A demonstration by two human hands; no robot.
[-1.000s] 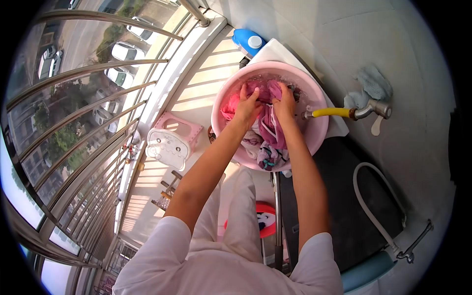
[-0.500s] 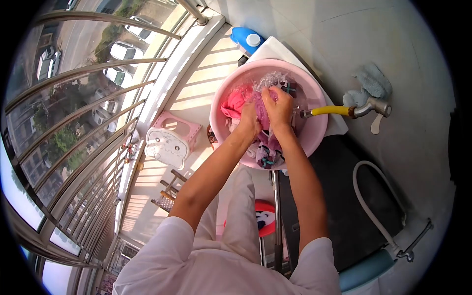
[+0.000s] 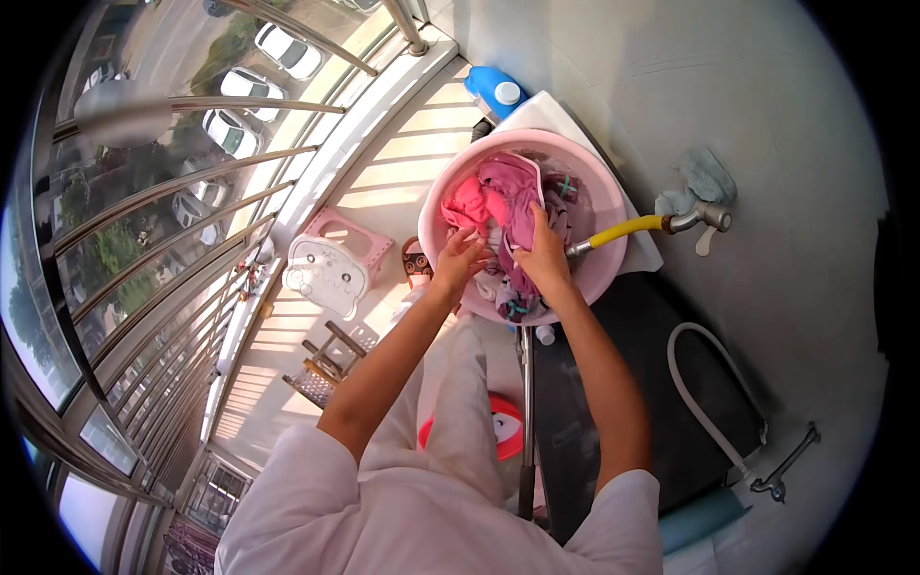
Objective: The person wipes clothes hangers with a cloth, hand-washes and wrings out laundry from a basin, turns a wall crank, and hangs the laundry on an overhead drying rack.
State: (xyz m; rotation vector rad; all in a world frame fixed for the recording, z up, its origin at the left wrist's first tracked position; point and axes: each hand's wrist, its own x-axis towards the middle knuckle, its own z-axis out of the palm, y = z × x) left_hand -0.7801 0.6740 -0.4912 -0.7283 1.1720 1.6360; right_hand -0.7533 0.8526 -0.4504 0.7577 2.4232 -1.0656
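A pink basin (image 3: 618, 235) holds wet clothes and water. My right hand (image 3: 546, 257) is inside it, with thumb and fingers closed on a purple-pink garment (image 3: 516, 180) that has a pale edge. By the basin's near-left side, my left hand (image 3: 458, 261) is raised, its fingers loosely bent and apart, with nothing in them. Beyond it lies a bright pink-red garment (image 3: 470, 203). A dark patterned cloth (image 3: 517, 305) is bunched at the near side. The yellow hose (image 3: 625, 231) reaches over the right rim, its metal end close to my right hand.
The hose joins a wall tap (image 3: 709, 218) with a grey-blue cloth (image 3: 707, 174) beside it. A blue bottle (image 3: 494, 92) stands behind the basin. At left are a pink-and-white stool (image 3: 331, 268) and metal railings (image 3: 240, 153); a red basin (image 3: 510, 443) sits below.
My hands have moved apart from the squeezed purple garment, which now lies spread in the basin. My left hand has let go and shifted left toward the rim. Splashing has died down.
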